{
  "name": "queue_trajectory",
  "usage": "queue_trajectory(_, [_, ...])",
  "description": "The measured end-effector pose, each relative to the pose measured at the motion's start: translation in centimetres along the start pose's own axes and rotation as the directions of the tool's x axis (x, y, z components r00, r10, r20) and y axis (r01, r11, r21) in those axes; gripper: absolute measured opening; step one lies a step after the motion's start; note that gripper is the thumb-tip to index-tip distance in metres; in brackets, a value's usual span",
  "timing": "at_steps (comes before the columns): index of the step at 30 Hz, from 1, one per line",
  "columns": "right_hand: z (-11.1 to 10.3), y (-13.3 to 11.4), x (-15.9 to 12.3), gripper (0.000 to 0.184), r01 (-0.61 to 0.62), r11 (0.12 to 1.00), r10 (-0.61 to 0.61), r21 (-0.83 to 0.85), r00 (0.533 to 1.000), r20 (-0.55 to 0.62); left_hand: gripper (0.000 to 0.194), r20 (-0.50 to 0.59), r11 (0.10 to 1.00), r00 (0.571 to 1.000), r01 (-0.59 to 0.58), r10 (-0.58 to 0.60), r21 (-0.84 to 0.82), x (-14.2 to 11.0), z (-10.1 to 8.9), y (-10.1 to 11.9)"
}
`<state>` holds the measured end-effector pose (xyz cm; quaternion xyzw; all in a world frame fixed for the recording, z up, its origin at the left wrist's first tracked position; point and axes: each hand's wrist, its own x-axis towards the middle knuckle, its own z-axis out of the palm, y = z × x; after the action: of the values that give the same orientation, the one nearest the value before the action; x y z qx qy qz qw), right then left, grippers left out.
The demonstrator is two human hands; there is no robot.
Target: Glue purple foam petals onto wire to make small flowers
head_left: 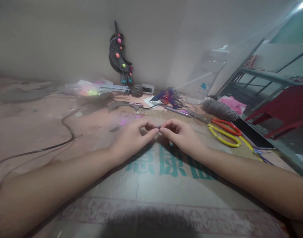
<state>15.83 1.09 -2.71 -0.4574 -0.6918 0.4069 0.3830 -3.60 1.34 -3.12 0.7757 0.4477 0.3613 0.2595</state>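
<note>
Dark bit (158, 127), x1, btwn L hand (138, 134) & R hand (181, 134) fingertips.

Scissors (224, 135) red- and yellow-handled; green printed characters (170, 162).

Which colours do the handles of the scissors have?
One handle loop is red-orange, the other yellow; the head view shows this.

Craft worktable; glue gun (166, 97), yarn (220, 108), scissors (224, 132)
</note>
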Motion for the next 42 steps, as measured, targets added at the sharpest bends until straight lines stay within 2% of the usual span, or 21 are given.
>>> queue_trajectory(7, [0.01, 0.01, 0.07, 0.023, 0.018, 1.0, -0.018, -0.008, 1.0, 0.007, 0.016, -0.005, 0.999, 1.0, -0.016, 0.016, -0.031, 0.0, 0.03, 0.1])
queue_trajectory(13, [0.0, 0.09, -0.01, 0.022, 0.024, 0.999, -0.024, -0.033, 1.0, 0.0, 0.023, 0.004, 0.999, 1.0, 0.026, -0.026, -0.034, -0.03, 0.2, -0.24])
queue_trajectory(18, [-0.02, 0.09, -0.03, 0.023, 0.053, 0.998, -0.053, -0.039, 0.998, -0.013, 0.03, 0.032, 0.998, 0.999, 0.013, -0.011, -0.062, 0.06, 0.13, -0.24])
queue_trajectory(24, [-0.12, 0.15, 0.05, 0.023, 0.064, 0.997, -0.064, -0.037, 0.998, 0.001, 0.026, 0.017, 0.998, 1.0, -0.001, 0.002, -0.065, 0.26, 0.09, -0.15])
queue_trajectory(33, [0.04, -0.21, -0.24, 0.022, 0.075, 0.986, -0.075, -0.15, 0.997, 0.004, 0.017, 0.015, 1.0, 0.999, 0.029, -0.029, -0.009, 0.15, 0.14, -0.17])
queue_trajectory(38, [0.01, -0.12, -0.05, 0.021, 0.066, 0.992, -0.066, -0.108, 0.998, -0.002, 0.02, 0.034, 0.997, 0.998, 0.049, -0.047, -0.054, 0.23, 0.03, -0.16])
queue_trajectory(42, [0.02, 0.13, 0.03, 0.022, 0.058, 0.998, -0.058, -0.028, 0.998, -0.029, 0.025, 0.085, 0.986, 0.995, 0.064, -0.051, -0.154, 0.32, 0.13, -0.51])
